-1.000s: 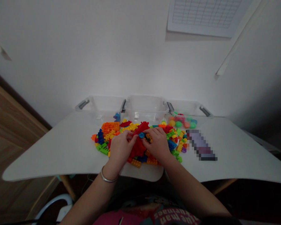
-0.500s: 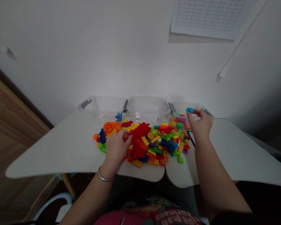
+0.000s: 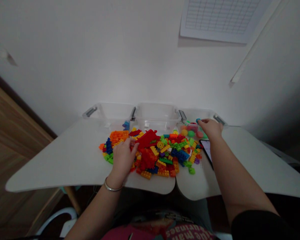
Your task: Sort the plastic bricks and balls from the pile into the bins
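Note:
My right hand (image 3: 212, 127) is over the right-hand clear bin (image 3: 198, 112), its fingertips pinching a small blue toy piece (image 3: 198, 120). Most of that piece is hidden by the fingers. Inside the bin, round pieces in yellow, green and red show through the wall. My left hand (image 3: 123, 153) is closed on the left end of a long red toy piece (image 3: 150, 138), above a pile of coloured building bricks (image 3: 165, 160). Under the red piece lies another red part (image 3: 148, 158).
A middle clear bin (image 3: 157, 111) and a left clear bin (image 3: 115, 111) stand along the wall; a blue piece (image 3: 126, 125) is at the left one. A phone (image 3: 206, 148) lies on the white table (image 3: 65, 160), partly behind my right forearm.
My right hand has carried the blue piece away from the pile, rightward to the right bin, and has lowered slightly. My left hand stays at the red piece.

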A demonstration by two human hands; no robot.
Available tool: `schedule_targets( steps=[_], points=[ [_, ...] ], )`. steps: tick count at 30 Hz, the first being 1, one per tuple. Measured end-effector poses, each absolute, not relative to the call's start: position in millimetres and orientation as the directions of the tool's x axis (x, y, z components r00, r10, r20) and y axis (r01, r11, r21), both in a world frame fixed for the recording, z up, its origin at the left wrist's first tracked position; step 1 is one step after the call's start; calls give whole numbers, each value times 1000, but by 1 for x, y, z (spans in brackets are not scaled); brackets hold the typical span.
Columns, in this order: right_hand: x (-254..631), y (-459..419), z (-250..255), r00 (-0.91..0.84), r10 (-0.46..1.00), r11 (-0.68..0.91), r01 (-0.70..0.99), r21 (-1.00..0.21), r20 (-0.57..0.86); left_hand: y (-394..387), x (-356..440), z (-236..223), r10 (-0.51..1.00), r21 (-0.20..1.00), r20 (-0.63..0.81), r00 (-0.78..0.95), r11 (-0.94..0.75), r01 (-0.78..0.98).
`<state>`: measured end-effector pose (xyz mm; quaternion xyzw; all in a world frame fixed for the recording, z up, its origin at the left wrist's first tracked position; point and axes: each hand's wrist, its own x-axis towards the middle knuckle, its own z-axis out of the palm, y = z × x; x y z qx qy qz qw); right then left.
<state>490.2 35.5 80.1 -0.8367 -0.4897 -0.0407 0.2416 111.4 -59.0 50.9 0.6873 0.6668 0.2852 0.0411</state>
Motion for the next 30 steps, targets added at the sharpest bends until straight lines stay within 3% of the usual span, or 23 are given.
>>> schedule_targets(
  steps=[8, 13, 19, 25, 30],
  points=[
    [494, 34, 64, 476, 715, -236, 854, -464, 512, -55, 114, 47, 934, 445, 357, -4, -167, 880],
    [472, 4, 65, 381, 606, 68, 850, -523, 698, -54, 112, 47, 937, 494, 350, -3, -182, 850],
    [432, -53, 26, 191, 633, 284, 845, -454, 751, -53, 106, 46, 943, 643, 326, -60, -175, 746],
    [420, -79, -6, -16, 635, 299, 927, -226, 772, -50, 100, 46, 968, 855, 228, -106, -147, 497],
    [420, -77, -6, -4, 626, 280, 934, -220, 780, -44, 96, 52, 971, 944, 158, -178, -96, 314]
  ],
)
